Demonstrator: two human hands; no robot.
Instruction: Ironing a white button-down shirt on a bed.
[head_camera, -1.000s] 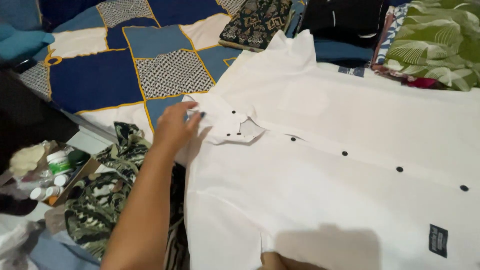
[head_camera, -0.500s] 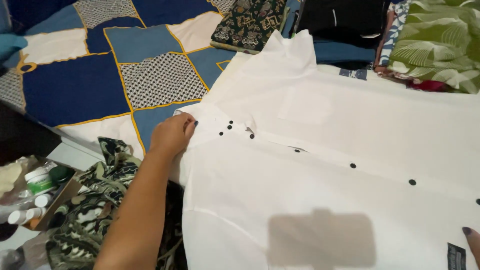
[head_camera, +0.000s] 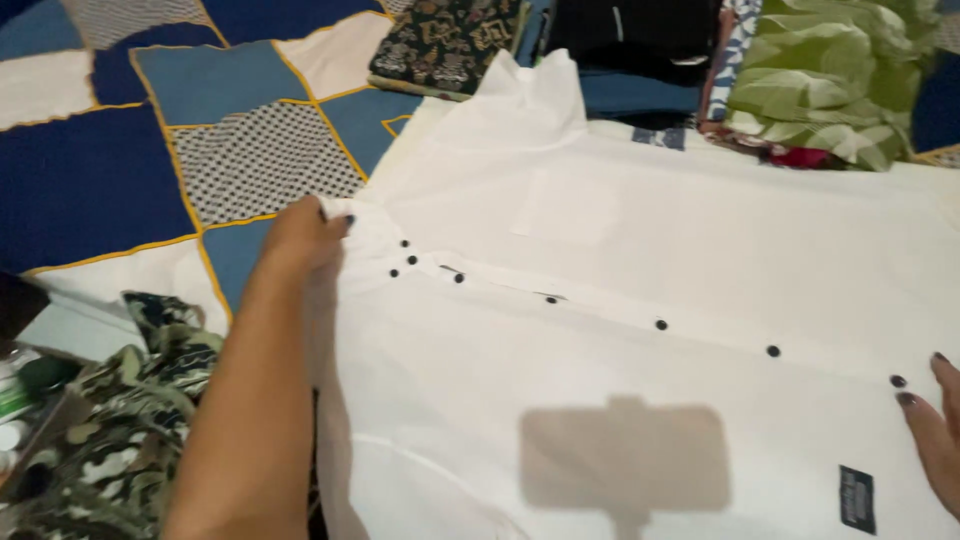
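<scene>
A white button-up shirt (head_camera: 620, 300) with dark buttons lies spread front-up on a patchwork bedspread (head_camera: 120, 170). My left hand (head_camera: 305, 238) grips the shirt's collar at its left end, fingers closed on the cloth. My right hand (head_camera: 935, 425) rests flat on the shirt's lower front at the right edge of view, fingers apart, close to a dark button and a black label (head_camera: 858, 498). A rectangular shadow falls on the shirt's near side.
Folded clothes are stacked at the back: a dark patterned piece (head_camera: 440, 45), a black one (head_camera: 640, 35), and a green leaf-print one (head_camera: 830, 80). A camouflage-patterned garment (head_camera: 110, 420) lies at the bed's near-left edge.
My left hand has pulled the collar flat and closed its opening. My right hand has come into view at the right and settled on the shirt. The view has shifted right.
</scene>
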